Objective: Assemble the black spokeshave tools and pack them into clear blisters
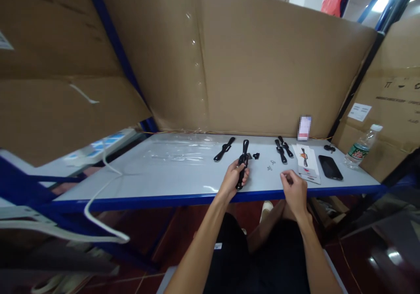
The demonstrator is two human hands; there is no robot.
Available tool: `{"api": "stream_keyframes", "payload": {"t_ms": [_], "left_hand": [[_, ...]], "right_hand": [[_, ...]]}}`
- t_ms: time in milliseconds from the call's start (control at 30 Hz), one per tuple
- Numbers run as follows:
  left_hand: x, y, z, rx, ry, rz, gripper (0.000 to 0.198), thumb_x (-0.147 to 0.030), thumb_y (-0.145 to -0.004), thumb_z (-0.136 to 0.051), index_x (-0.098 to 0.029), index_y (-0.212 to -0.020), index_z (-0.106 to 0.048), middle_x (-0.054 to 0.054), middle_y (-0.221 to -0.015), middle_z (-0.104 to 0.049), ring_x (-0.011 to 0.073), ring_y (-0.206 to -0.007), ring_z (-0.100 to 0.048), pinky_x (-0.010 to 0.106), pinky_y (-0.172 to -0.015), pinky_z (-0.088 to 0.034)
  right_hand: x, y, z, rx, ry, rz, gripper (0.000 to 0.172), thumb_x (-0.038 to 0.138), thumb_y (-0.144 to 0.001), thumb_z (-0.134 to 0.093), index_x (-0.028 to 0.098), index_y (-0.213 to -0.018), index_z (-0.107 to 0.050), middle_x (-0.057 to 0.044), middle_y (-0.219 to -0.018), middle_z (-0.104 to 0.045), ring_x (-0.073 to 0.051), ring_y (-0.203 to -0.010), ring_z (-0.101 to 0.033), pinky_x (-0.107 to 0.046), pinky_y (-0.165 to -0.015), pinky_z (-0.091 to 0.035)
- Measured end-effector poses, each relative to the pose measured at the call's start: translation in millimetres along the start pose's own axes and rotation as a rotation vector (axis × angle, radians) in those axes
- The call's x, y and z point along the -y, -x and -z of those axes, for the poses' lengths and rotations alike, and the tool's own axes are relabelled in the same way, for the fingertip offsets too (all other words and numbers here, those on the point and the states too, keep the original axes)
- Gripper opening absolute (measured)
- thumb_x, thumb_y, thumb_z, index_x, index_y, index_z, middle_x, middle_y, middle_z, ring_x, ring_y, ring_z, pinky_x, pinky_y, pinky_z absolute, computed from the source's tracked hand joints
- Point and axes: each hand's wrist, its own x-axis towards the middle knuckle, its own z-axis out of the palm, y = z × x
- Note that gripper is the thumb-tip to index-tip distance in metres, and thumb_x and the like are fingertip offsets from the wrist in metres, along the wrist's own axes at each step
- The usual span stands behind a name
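My left hand [235,178] is closed around the lower handle of a black spokeshave [245,147], held upright just above the table's front part. Beside its middle, a small grey blade-like plate [250,156] and a small black part [256,155] show; whether the plate touches the tool I cannot tell. My right hand [295,191] is over the front edge, thumb and fingers pinched together; anything in them is too small to make out. Between the hands lie several small metal screws [269,168]. Another black spokeshave [225,149] rests to the left, and two more [281,150] lie side by side to the right.
On the right of the grey table [157,176] are a printed card pack [307,165], a black phone [330,167], small black items [329,148] and a water bottle [362,147]. Clear plastic bags [187,147] lie at back left. Cardboard [269,66] walls the back; a power strip [105,147] sits left.
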Motion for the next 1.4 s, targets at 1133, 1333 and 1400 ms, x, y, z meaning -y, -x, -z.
{"api": "stream_keyframes", "payload": {"t_ms": [1133,1333,1400], "left_hand": [[-1.9,-2.8,29.6,-0.119,0.225,-0.092,0.038,-0.036,-0.07,-0.079,-0.018,-0.091,-0.052,-0.004,-0.064,-0.055,0.0049,-0.043,-0.041,0.015,-0.036,-0.022],[-5.9,0.1,26.8,-0.09,0.186,-0.114,0.052,-0.046,-0.068,-0.083,-0.016,-0.102,-0.056,-0.004,-0.062,-0.058,0.006,-0.043,-0.045,0.016,-0.038,-0.025],[-6.7,1.0,25.1,-0.061,0.16,-0.118,0.059,-0.051,-0.067,-0.083,-0.016,-0.107,-0.056,-0.004,-0.062,-0.06,0.007,-0.043,-0.047,0.017,-0.039,-0.029]], "right_hand": [[12.4,-174.5,-139.1,0.855,0.129,0.158,0.028,0.014,-0.048,-0.088,0.017,-0.073,-0.077,0.001,-0.065,-0.07,-0.017,-0.065,-0.063,-0.022,-0.056,-0.039],[5.7,-163.2,-127.7,0.669,0.017,0.049,0.016,0.025,-0.06,-0.081,0.016,-0.06,-0.067,0.003,-0.056,-0.062,-0.014,-0.061,-0.059,-0.022,-0.055,-0.035],[7.8,-152.8,-122.2,0.565,-0.035,0.028,0.018,0.032,-0.07,-0.073,0.016,-0.067,-0.066,0.0,-0.063,-0.066,-0.014,-0.066,-0.061,-0.021,-0.056,-0.037]]}}
